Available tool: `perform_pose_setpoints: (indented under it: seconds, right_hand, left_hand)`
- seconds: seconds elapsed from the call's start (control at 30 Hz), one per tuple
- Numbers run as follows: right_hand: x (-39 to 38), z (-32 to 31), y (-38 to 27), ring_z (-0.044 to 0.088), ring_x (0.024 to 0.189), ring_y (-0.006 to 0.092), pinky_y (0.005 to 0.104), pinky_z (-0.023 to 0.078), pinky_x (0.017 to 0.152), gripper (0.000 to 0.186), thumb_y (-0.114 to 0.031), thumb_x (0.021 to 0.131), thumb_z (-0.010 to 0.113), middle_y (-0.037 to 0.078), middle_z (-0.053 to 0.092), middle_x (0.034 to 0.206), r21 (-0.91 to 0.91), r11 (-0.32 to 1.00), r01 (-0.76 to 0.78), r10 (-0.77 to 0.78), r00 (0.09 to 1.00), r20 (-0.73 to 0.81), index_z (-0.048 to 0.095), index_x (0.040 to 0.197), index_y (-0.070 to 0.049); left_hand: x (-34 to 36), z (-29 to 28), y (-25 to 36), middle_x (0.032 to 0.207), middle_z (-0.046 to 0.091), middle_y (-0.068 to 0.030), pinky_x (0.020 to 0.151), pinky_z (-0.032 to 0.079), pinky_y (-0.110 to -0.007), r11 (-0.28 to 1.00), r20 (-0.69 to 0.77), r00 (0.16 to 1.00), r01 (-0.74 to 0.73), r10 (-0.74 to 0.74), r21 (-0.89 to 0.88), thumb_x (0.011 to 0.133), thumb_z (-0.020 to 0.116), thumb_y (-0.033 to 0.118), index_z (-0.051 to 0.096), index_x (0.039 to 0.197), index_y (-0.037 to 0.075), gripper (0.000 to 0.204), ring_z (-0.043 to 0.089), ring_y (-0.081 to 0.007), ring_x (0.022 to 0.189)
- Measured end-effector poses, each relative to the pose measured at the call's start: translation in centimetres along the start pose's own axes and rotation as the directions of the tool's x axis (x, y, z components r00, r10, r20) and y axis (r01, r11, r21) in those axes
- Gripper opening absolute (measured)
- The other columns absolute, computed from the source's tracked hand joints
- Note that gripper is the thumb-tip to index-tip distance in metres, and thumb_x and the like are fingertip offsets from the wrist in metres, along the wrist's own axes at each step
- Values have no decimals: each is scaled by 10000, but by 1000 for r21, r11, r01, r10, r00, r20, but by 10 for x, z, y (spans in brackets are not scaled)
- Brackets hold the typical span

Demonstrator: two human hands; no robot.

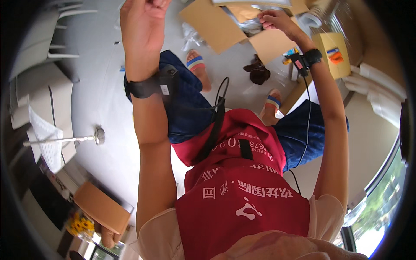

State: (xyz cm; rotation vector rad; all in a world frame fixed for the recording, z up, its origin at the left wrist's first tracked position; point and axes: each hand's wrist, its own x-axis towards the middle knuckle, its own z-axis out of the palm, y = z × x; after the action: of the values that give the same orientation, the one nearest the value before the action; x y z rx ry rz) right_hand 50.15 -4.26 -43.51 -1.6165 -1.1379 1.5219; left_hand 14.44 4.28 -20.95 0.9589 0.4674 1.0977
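Box lies open ahead, its flaps best left spread; right hand is held near its opening, fingers bunched, left hand is partly cut off; whether either grips cannot be told.

Red apron, printed in white, was worn over white short sleeves. Blue legwear and striped sandals were worn below. Black wrist straps were fitted, each with a black box; black cables were attached.
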Motion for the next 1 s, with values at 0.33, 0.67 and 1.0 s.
perform_pose_setpoints:
  seconds: [0.33, 0.67, 1.0]
  right_hand:
    - [58, 272, 14, 681, 950, 317, 398, 546, 807, 186, -67, 899, 574, 141, 690, 964, -739, 453, 498, -285, 867, 409, 689, 1041, -31]
    - [34, 216, -54, 672, 858, 361, 462, 537, 752, 144, -72, 892, 562, 140, 659, 917, -891, 143, 431, -373, 857, 355, 675, 972, -34]
    - [33, 192, -85, 631, 941, 418, 452, 507, 804, 256, 3, 877, 549, 198, 663, 1019, -696, 449, 560, -407, 822, 399, 642, 1115, -16]
  left_hand:
    - [-38, -62, 65, 717, 538, 42, 570, 365, -201, 996, -90, 993, -74, 69, -46, 1049, 555, 223, 620, 954, 46, 211, 449, -54, 603]
    - [-49, -106, 80, 718, 541, 38, 600, 374, -206, 988, -212, 973, -114, 89, -107, 1047, 559, 213, 635, 951, 26, 223, 436, -50, 618]
    - [-36, -53, 36, 682, 621, -10, 570, 382, -253, 1000, -213, 977, -12, 6, -25, 915, 690, 212, 740, 835, 11, 222, 512, -75, 615]
